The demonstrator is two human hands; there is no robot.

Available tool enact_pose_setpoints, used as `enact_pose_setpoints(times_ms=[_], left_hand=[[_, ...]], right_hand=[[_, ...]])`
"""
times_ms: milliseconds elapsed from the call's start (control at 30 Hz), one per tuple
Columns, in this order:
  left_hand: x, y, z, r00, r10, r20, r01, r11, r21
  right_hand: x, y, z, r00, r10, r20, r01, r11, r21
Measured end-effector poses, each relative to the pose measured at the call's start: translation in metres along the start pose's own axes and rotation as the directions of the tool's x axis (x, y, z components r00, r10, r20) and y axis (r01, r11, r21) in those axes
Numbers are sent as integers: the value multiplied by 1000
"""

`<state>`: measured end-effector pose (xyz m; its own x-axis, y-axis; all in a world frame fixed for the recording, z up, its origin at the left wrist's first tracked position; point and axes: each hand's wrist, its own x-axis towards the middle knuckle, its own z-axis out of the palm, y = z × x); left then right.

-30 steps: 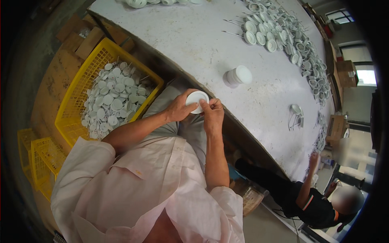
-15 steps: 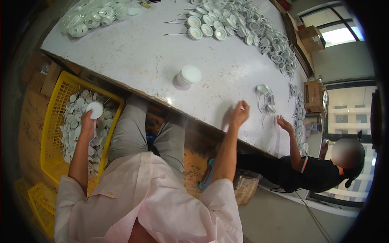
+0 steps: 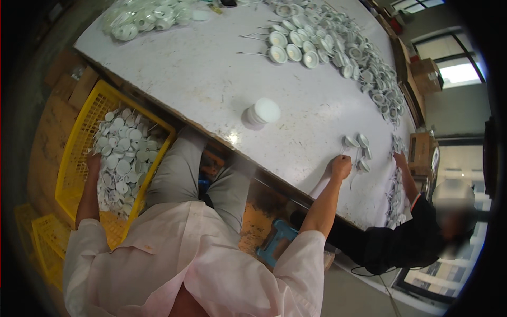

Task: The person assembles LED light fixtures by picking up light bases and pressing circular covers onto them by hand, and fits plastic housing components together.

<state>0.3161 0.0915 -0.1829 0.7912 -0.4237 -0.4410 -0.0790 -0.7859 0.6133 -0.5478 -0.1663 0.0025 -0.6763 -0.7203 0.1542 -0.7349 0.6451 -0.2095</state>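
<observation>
Inside the yellow basket (image 3: 66, 179), my left hand (image 3: 94, 160) is down at the left side of a heap of round white lamp fittings (image 3: 122, 168) with wires. Its fingers are hidden among them. Over the table, my right hand (image 3: 341, 166) is closed, right beside a few small white downlights (image 3: 364, 153) with trailing wires. Whatever it pinches is too small to make out. A short stack of white discs (image 3: 264, 111) stands on the table (image 3: 190, 79) between my hands.
Many downlights (image 3: 311, 42) cover the table's far right. Clear bags of white round parts (image 3: 142, 21) lie far left. To my right, a co-worker (image 3: 406, 238) in dark clothing reaches toward more fittings at the table's end. A blue stool (image 3: 278, 242) stands beneath my right arm.
My left hand has gone down into the basket; the white disc it held is no longer visible in it. My right hand moved right to the downlights and closed. The co-worker's hand moved away from them.
</observation>
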Motion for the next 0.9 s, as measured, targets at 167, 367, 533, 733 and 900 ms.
enact_pose_setpoints(times_ms=[167,367,533,733,900], left_hand=[[-162,109,83,721,517,462,-353,847,-397],[-326,225,147,198,662,723,-3,738,-675],[-353,254,170,179,723,667,3,678,-735],[-332,242,162,214,792,572,-144,605,-783],[-335,244,143,303,824,478,-334,562,-757]], right_hand=[[-93,-6,-5,940,-299,-163,331,913,238],[-269,-72,-34,902,-432,-19,333,665,668],[-347,-108,-49,759,-651,-19,441,492,751],[-359,-123,-50,621,-782,48,558,485,673],[-369,-133,-43,608,-787,100,505,481,717]])
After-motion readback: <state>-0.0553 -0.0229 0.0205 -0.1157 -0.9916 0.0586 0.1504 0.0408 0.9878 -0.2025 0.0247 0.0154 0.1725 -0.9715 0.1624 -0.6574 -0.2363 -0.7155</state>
